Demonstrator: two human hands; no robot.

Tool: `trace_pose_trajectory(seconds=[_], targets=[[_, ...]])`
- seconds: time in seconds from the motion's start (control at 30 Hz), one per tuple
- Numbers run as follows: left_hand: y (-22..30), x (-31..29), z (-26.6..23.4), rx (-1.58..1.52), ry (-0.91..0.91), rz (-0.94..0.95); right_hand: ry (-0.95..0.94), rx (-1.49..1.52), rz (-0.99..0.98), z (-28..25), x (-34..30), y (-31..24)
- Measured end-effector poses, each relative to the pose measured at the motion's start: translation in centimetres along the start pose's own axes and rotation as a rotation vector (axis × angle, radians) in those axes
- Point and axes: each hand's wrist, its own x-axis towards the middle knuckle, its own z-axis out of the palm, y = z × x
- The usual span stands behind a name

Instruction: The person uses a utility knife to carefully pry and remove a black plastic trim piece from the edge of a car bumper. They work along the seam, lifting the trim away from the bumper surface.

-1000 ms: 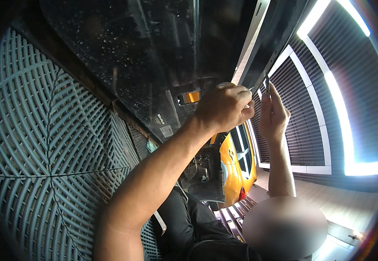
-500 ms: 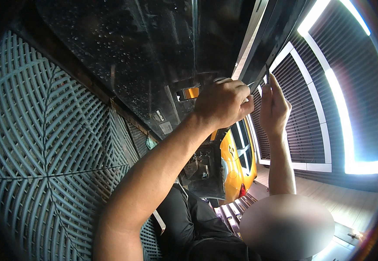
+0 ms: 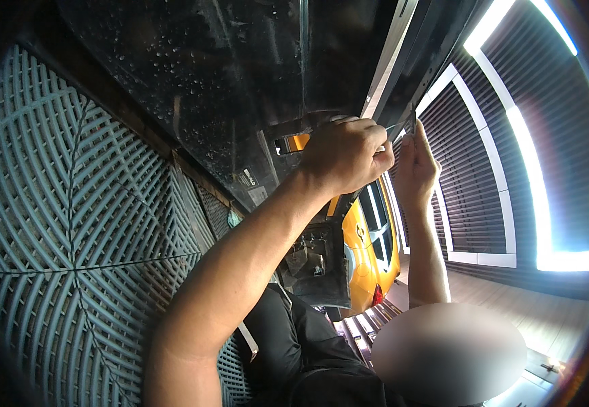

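My left hand is closed, its fingers curled together close to the edge of a large black panel dotted with droplets. What those fingers pinch is hidden behind the knuckles. A thin pale line shows between my two hands; I cannot tell what it is. My right hand is raised just to the right, its fingers closed on a thin, flat dark piece. The tip of that piece reaches up toward a long black trim edge. A pale metallic strip runs alongside this edge.
Grey-green grid floor tiles spread out on the left. Beyond my left forearm is a dark open housing. A yellow car stands behind it. Bright light strips cross the dark slatted surface at right. My legs are folded below.
My right hand has shifted left with the thin dark piece, nearer to my left hand. The left hand has barely moved and stays closed.
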Motion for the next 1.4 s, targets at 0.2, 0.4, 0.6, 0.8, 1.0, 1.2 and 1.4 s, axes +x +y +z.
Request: trace_pose_trajectory(seconds=[0.2,0.4,0.6,0.8,1.0,1.2,1.4], targets=[[-0.3,0.2,-0.2,0.026,0.016,0.001,0.050,-0.002,0.044,1.7,-1.0,0.6],[-0.5,0.1,-0.2,-0.006,0.018,-0.008,0.063,0.049,0.104,2.7,-2.2,1.1],[-1.2,-0.4,-1.3,0.076,0.038,-0.085,-0.012,0.037,0.130,2.6,-3.5,1.9],[0.2,0.4,-1.3,-0.001,-0.063,-0.149,0.025,0.054,-0.029,0.9,-5.4,3.1],[2.1,2.7,-0.9,-0.149,0.136,-0.158,-0.020,0.046,0.051,-3.1,-6.3,3.7],[2.6,3.7,-0.8,0.117,-0.017,-0.234,-0.028,-0.057,0.094,-9.5,-7.9,2.3],[3.1,4.9,0.7,0.181,0.006,-0.275,-0.004,0.054,0.037,-12.1,-7.8,0.0]])
